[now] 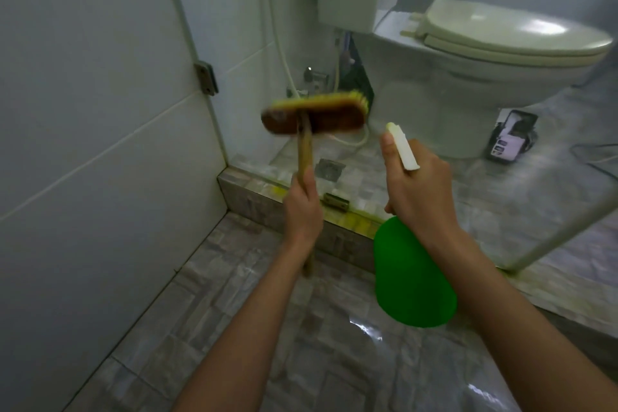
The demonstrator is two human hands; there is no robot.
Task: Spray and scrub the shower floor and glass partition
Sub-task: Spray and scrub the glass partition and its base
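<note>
Brush [314,117] left of spray bottle [414,278], toilet [468,77] behind at right, drain [329,169] beyond the curb [254,197].

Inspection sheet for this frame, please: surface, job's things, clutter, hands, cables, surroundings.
Surface: grey tiled floor with glare patches; yellowish stains on the curb.
Job's things: brush raised off the floor, blurred; green spray bottle with white nozzle; glass partition edge at right.
Clutter: phone propped on the floor beside the toilet.
Hands: left hand grips the brush handle; right hand grips the bottle's neck.
Cables: dark cable on the floor at right; white hose down the wall.
Surroundings: toilet lid down; floor drain behind the curb.
</note>
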